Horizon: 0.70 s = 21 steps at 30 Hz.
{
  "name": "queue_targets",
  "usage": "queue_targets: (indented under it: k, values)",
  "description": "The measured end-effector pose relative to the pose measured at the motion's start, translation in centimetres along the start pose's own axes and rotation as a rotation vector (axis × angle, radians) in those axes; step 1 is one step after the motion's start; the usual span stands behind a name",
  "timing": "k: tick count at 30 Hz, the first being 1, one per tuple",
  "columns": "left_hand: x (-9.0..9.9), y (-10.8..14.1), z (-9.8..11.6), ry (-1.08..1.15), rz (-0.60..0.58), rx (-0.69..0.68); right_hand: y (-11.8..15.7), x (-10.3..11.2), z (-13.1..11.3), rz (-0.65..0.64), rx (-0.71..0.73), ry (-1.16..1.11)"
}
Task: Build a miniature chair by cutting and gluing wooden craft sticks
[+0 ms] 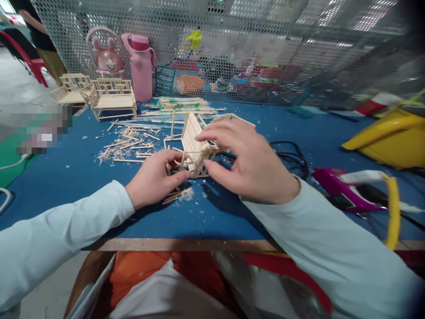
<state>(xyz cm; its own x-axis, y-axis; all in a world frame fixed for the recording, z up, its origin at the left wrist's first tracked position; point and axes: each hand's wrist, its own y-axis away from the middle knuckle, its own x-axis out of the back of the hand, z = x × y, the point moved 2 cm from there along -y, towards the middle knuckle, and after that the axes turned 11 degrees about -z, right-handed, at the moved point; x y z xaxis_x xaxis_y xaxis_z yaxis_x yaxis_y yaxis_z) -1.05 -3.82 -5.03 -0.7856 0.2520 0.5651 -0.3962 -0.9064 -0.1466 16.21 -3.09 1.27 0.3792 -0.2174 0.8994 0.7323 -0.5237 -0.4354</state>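
A miniature bench of thin pale wooden sticks [192,133] is tipped up between my hands, its slatted seat facing left and up. My left hand [157,177] pinches its lower front corner, thumb in front and fingers partly hidden behind the sticks. From the right, my right hand [245,159] curves around the bench's railed side, with thumb and fingers at the sticks; the exact contact is partly hidden. Several loose sticks [175,196] lie on the blue tabletop [133,226] below the left hand. Behind the right hand, another stick piece [232,117] shows partly.
Two similar small benches [114,101] stand at the back left, near a pink bottle [141,68]. Cut sticks and scraps [129,144] litter the left middle. To the right are a purple corded tool [348,190] and a yellow dustpan-like object [392,141]. A perforated metal panel [232,26] closes the back.
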Motion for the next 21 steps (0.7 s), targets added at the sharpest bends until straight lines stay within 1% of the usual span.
queue_targets:
  k: [1, 3, 6, 7, 8, 10, 12, 13, 15, 17, 19, 21]
  values:
    - [0.0, 0.0, 0.0, -0.014, -0.010, 0.017, -0.2, -0.3, 0.2, -0.028, 0.009, -0.027]
    - [-0.1, -0.1, 0.0, -0.015, -0.038, 0.030, -0.4, -0.8, 0.4, -0.041, 0.011, -0.082]
    - [0.0, -0.2, -0.1, -0.007, -0.109, 0.029, -0.5, -1.2, 0.7, -0.005, 0.007, -0.125]
    - [0.3, -0.2, 0.0, -0.016, -0.109, 0.028, -0.6, -1.1, 0.9, 0.005, 0.010, -0.132]
    - [0.6, -0.3, 0.1, -0.034, -0.088, 0.028, -0.6, -1.0, 1.0, 0.014, 0.014, -0.138]
    - [1.7, -0.4, 0.5, -0.087, -0.003, 0.020, -0.7, -0.5, 1.3, 0.035, 0.012, -0.166]
    - [2.9, -0.5, 1.2, -0.161, 0.072, -0.018, -0.7, -0.1, 1.5, 0.061, -0.026, -0.226]
    - [3.4, -0.7, 1.6, -0.214, 0.087, -0.056, -0.7, 0.1, 1.6, 0.071, -0.064, -0.271]
    - [4.2, -1.0, 2.5, -0.355, 0.088, -0.165, -0.7, 0.2, 1.8, 0.074, -0.154, -0.404]
    - [4.8, -1.3, 3.4, -0.509, 0.081, -0.268, -0.6, -0.1, 2.0, 0.082, -0.235, -0.591]
    - [5.2, -1.6, 4.2, -0.624, 0.073, -0.326, -0.6, -0.5, 2.2, 0.119, -0.293, -0.801]
    - [5.3, -1.9, 4.8, -0.671, 0.049, -0.347, -0.5, -0.9, 2.4, 0.180, -0.351, -0.970]
